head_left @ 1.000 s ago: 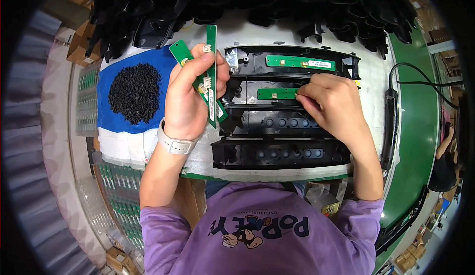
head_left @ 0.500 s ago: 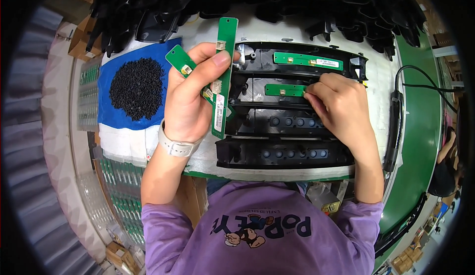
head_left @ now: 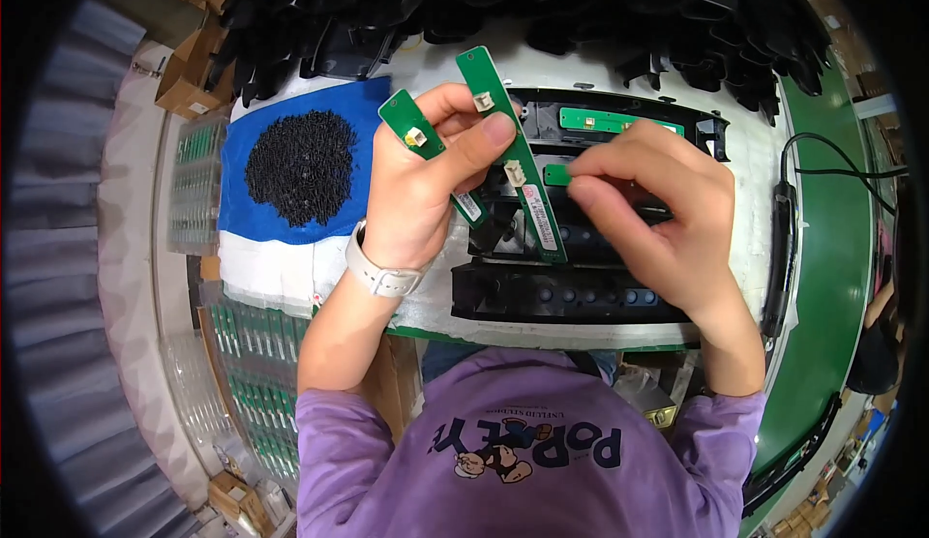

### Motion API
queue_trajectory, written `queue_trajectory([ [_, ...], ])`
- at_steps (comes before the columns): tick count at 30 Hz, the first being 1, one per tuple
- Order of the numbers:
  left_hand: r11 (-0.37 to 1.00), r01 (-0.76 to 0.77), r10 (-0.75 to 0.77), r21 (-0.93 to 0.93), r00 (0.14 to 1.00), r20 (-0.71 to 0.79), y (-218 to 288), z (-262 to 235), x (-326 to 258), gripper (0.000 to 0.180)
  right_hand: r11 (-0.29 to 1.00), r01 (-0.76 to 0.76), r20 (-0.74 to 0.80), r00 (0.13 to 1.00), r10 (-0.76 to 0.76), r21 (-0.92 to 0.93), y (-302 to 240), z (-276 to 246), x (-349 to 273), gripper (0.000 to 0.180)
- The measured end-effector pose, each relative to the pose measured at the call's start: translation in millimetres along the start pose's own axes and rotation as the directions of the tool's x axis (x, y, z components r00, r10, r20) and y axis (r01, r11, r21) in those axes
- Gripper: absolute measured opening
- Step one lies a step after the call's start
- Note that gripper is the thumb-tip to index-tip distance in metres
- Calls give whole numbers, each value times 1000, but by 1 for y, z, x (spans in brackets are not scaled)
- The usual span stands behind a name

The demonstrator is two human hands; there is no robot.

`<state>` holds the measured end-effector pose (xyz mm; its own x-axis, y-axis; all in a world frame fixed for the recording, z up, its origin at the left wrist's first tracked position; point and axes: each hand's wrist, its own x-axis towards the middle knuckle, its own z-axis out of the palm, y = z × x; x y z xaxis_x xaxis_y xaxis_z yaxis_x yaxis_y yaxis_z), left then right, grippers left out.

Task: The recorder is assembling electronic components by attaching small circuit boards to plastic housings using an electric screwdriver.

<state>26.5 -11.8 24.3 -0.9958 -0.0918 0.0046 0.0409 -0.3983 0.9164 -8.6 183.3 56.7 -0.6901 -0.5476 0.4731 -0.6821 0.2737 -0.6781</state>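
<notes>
Over the last second the left hand (head_left: pixel 426 185) had lifted its two gripped green circuit strips (head_left: pixel 513 156) nearer the camera, while the right hand (head_left: pixel 658 219) pinched, apparently, another green board (head_left: pixel 558 174) beneath its fingertips, over the black housings (head_left: pixel 571 291).

Hands: two, left (head_left: pixel 426 190) and right (head_left: pixel 658 219). Green circuit strips: two held, two seated in housings. Black housings (head_left: pixel 571 291): three; screw heap (head_left: pixel 300 165): one.
</notes>
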Motion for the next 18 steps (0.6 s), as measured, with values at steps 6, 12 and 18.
queue_trajectory([
  [6,996,-75,75,58,997,2,1,5,-3,11,888,239,-3,965,-261,-392,-3,22,5,27],
  [12,994,-51,50,96,999,7,4,9,-2,18,859,233,-168,925,-341,-456,13,19,5,12],
  [18,988,-110,111,105,994,-6,1,8,-3,21,952,-41,-176,984,-14,-303,5,-25,-22,7],
])
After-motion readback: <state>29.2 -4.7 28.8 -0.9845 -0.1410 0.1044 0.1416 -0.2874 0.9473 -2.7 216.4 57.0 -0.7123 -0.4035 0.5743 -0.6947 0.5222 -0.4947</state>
